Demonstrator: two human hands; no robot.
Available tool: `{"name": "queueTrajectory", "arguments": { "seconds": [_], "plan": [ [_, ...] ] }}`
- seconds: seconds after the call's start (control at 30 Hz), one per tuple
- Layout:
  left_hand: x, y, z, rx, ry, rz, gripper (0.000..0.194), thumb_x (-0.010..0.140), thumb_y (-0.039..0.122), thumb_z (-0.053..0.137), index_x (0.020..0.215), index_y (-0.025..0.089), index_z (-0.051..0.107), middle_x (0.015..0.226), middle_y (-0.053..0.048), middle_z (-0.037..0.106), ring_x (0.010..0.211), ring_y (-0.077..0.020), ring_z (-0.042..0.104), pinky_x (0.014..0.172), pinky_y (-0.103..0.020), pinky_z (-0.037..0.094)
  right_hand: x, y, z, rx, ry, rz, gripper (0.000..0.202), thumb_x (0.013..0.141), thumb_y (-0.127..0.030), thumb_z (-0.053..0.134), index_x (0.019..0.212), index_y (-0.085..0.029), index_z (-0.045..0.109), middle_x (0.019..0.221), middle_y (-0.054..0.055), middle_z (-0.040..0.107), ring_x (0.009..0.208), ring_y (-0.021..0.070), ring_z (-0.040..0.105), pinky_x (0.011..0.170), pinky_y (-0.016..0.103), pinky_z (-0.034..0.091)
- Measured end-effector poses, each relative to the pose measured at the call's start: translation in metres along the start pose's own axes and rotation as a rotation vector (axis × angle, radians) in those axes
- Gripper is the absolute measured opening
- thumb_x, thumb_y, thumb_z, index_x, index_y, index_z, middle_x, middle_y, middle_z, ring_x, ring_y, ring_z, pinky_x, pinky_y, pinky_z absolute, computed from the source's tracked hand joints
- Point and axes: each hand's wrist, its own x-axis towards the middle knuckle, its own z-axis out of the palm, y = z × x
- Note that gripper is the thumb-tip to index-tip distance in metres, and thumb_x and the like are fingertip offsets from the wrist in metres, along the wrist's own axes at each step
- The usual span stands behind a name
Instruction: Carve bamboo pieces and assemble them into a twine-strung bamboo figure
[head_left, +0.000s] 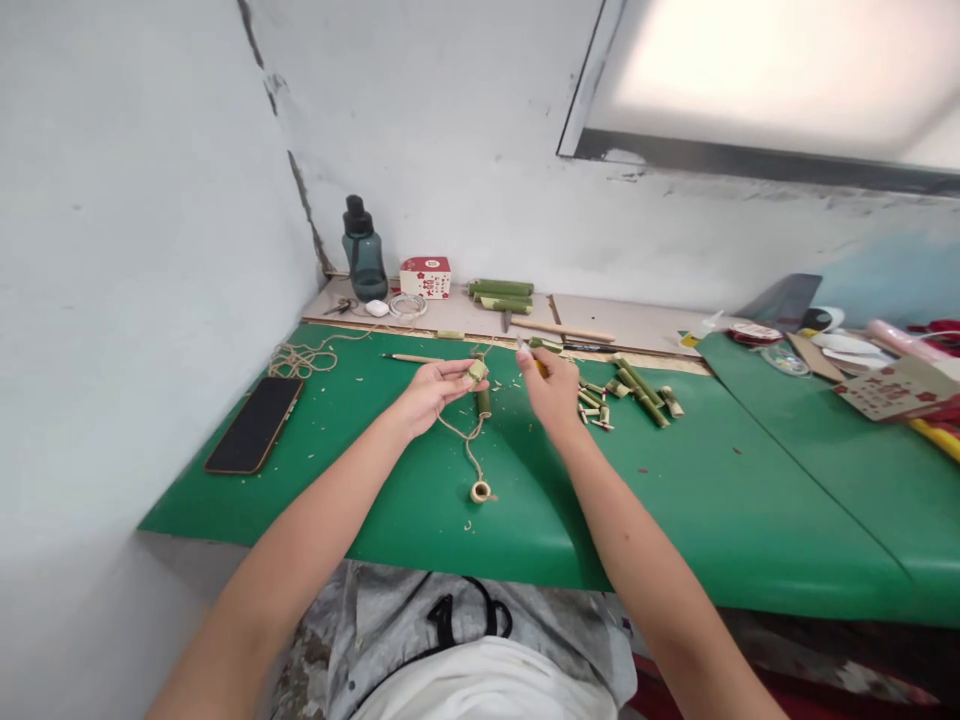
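Left hand (435, 395) pinches a bamboo piece (477, 371) at its fingertips, and my view has the right hand (553, 392) curled round a small tool (523, 347), its pale tip pointing away from me and some yellow showing in the grip; I can't tell its kind. The piece is between the two hands, apart from the tool.

Beneath both I see a green mat (420, 515), smooth and a little shiny, flecked with shavings (469, 526) around the hands. It curves over the near edge and shows a seam well to the right of the right hand. Just below the left fingertips lies a tube (484, 403); nearer me, a cord (472, 452) runs to a ring (480, 491). A phone (255, 425) lies left of the left hand, and cut bamboo (639, 390) right of the right hand.

Beyond the hands, a pale board (652, 318) borders the mat, bearing a bottle (365, 265) and a box (425, 279). Behind rises a whitish wall (450, 130), cracked at the corner, with a bright window (750, 75) up beyond the right hand.
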Motion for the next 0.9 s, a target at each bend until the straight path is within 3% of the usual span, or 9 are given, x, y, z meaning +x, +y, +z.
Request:
{"name": "queueTrajectory", "arguments": {
  "seconds": [0.17,0.3,0.47,0.77,0.9],
  "plan": [
    [-0.006,0.004,0.002,-0.018,0.057,0.037,0.048,0.064,0.017,0.091,0.110,0.015,0.079,0.111,-0.010,0.079,0.101,-0.0237,0.077,0.105,-0.037,0.055,-0.013,-0.021,0.015,-0.032,-0.240,-0.093,0.050,0.098,-0.060,0.047,0.066,-0.021,0.047,0.055,-0.002,0.045,0.053,0.0123,0.036,0.056,0.028,0.023],
    [-0.007,0.006,0.002,-0.029,0.137,0.030,0.046,0.064,0.012,0.089,0.109,0.016,0.079,0.108,-0.008,0.080,0.094,-0.0171,0.076,0.095,-0.028,0.057,-0.016,-0.019,0.013,-0.032,-0.300,-0.115,0.051,0.099,-0.059,0.047,0.066,-0.020,0.048,0.056,-0.002,0.048,0.053,0.0114,0.036,0.057,0.027,0.023],
    [-0.006,0.002,0.002,-0.052,0.134,0.035,0.045,0.065,0.011,0.088,0.108,0.016,0.079,0.103,-0.006,0.080,0.086,-0.0135,0.074,0.089,-0.025,0.057,-0.020,-0.020,0.017,-0.001,-0.405,-0.167,0.047,0.100,-0.056,0.048,0.071,-0.019,0.056,0.061,-0.001,0.056,0.055,0.0115,0.043,0.058,0.027,0.024],
    [-0.008,0.005,0.005,-0.087,0.186,0.026,0.036,0.066,0.004,0.084,0.101,0.014,0.081,0.097,-0.007,0.080,0.084,-0.0133,0.075,0.092,-0.026,0.057,-0.022,-0.022,0.018,-0.059,-0.405,-0.162,0.048,0.100,-0.057,0.047,0.074,-0.019,0.061,0.065,0.001,0.062,0.057,0.0130,0.048,0.058,0.027,0.023],
    [-0.005,0.007,0.007,-0.093,0.193,0.026,0.036,0.067,0.003,0.082,0.102,0.014,0.081,0.100,-0.007,0.081,0.086,-0.0132,0.075,0.093,-0.025,0.058,-0.022,-0.029,0.022,-0.170,-0.326,-0.180,0.045,0.098,-0.058,0.049,0.078,-0.020,0.065,0.071,0.003,0.066,0.062,0.0152,0.052,0.058,0.027,0.021]
  ]
}}
